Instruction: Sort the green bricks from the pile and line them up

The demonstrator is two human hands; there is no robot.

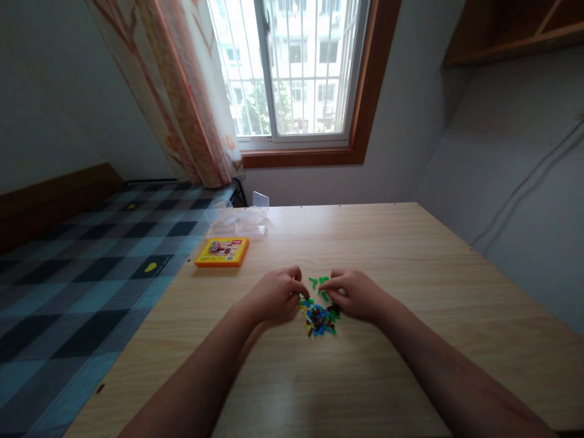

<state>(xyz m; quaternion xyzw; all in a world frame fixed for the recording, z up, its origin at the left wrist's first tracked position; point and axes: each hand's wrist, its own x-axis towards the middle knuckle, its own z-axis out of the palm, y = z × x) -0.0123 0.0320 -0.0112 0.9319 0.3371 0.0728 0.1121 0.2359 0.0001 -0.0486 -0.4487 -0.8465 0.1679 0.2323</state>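
A small heap of tiny coloured pieces (320, 319), blue, brown, green and yellow, lies on the wooden table (410, 267) in front of me. A few green pieces (318, 281) sit just beyond the heap. My left hand (277, 295) rests at the heap's left edge with its fingers curled and pinched together. My right hand (354, 293) rests at the right edge, fingers also pinched over the green pieces. What either pinch holds is too small to make out.
An orange and yellow box (222, 252) lies flat at the table's left side. Behind it sits a clear plastic bag (237, 221). A bed with a blue and black checked cover (91, 267) adjoins the table on the left. A window and curtain are beyond.
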